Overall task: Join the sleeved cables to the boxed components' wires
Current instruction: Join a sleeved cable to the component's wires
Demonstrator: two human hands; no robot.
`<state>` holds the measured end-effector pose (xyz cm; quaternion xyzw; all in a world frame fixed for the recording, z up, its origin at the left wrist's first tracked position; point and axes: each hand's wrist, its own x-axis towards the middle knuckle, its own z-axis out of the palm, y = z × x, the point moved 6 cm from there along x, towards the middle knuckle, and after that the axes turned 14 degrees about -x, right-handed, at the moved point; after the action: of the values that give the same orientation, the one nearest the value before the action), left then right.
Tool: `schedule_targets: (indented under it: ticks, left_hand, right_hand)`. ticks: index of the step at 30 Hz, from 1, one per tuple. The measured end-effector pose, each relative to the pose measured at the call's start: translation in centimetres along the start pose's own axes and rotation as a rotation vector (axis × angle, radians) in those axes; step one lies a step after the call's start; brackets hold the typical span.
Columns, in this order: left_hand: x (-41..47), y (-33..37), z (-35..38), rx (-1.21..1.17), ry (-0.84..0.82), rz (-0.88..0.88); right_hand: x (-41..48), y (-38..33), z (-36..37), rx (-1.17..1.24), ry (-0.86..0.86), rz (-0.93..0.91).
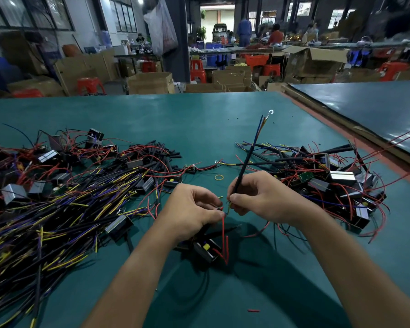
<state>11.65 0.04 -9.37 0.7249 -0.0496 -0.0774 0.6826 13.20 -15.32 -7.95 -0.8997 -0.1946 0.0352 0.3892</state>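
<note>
Left hand [192,209]: fingers curled, pinching a red wire [223,233] at the fingertips; the wire drops to a boxed component [207,249] lying on the green table [199,119] just beneath that hand. Right hand [258,200]: thumb and fingers closed round a black sleeved cable [246,159]; cable rises from the grip, tilted away, coloured cores fanned at its far end; its near end sits close beside the left fingertips. Heap of cables [45,221]: well left of the left hand. Heap of boxes [336,181]: right of the right hand. Yellow rubber band [219,177]: just beyond both hands.

Bare forearms [133,268] lead to the bare left grip [192,209] and right grip [260,197].
</note>
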Motion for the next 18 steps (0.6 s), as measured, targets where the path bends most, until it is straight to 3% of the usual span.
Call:
schedule_targets:
  ticks: [10, 18]
  left_hand:
    - [-0.07, -0.37, -0.69, 0.041, 0.022, -0.056]
    - [0.22, 0.61, -0.6, -0.05, 0.077, 0.114]
  right_hand:
    - [-0.15, -0.34, 0.13, 0.048, -0.004, -0.032]
    - [0.02, -0.43, 0.05, 0.065, 0.039, -0.071]
